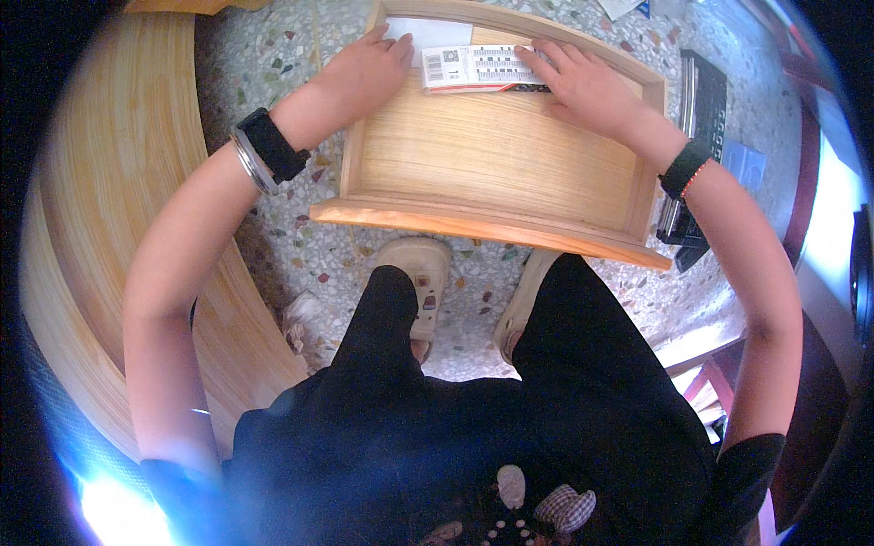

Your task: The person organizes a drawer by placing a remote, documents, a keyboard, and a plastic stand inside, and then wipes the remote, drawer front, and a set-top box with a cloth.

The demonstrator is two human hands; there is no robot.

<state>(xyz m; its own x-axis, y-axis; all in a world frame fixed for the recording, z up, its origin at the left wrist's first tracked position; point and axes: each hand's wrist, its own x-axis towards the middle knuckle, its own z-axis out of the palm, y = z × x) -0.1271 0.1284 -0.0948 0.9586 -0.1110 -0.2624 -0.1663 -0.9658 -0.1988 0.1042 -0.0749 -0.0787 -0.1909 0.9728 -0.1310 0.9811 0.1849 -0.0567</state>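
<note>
A shallow wooden drawer (491,157) rests on the floor in front of my feet, its front panel towards me. Inside, along the far side, lies a flat white carton (471,68) with printed text, a barcode and a red stripe. My right hand (580,85) grips the carton's right end, index finger over its printed face. A plain white sheet or card (437,33) occupies the far left corner of the drawer, partly behind the carton. Over that corner is my left hand (372,68), fingertips at the sheet; whether they pinch it is hidden.
Wooden furniture (130,157) with a curved-looking edge runs along the left. Right of the drawer, a black device with a metal bar (696,130) stands on the speckled terrazzo floor (471,273). Crumpled paper or plastic (300,314) lies near my left clog (416,266).
</note>
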